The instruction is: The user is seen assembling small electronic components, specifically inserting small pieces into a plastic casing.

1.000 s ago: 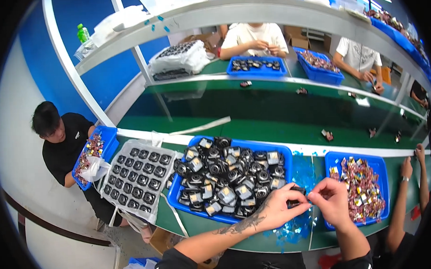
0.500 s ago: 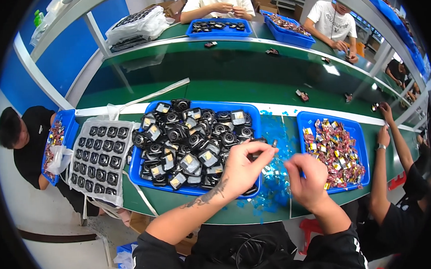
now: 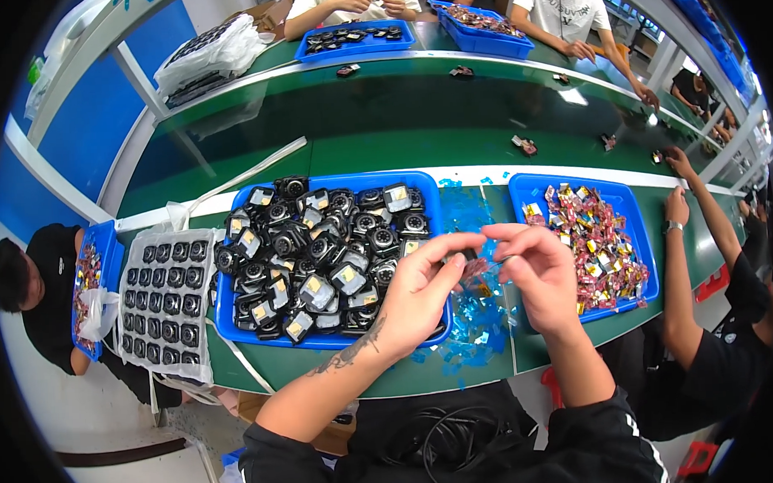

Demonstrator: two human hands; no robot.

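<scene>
My left hand (image 3: 422, 296) and my right hand (image 3: 536, 270) meet over the table's front edge, fingertips pinched together on a small dark part with a reddish bit (image 3: 474, 266). Under my left hand lies a blue tray (image 3: 330, 339) heaped with several black round camera-like modules. To the right of my right hand sits another blue tray (image 3: 637, 233) full of small red and gold flat pieces. Blue film scraps (image 3: 474, 323) litter the green table between the trays.
A grey grid tray (image 3: 163, 296) of black modules lies at the left. A person in black sits at the far left, another person's arm (image 3: 682, 282) reaches in at the right. Across the green belt (image 3: 399, 113) other people work at blue trays.
The view has tipped down and closer. My hands have come nearer to each other and now pinch the small part between them, above the blue scraps.
</scene>
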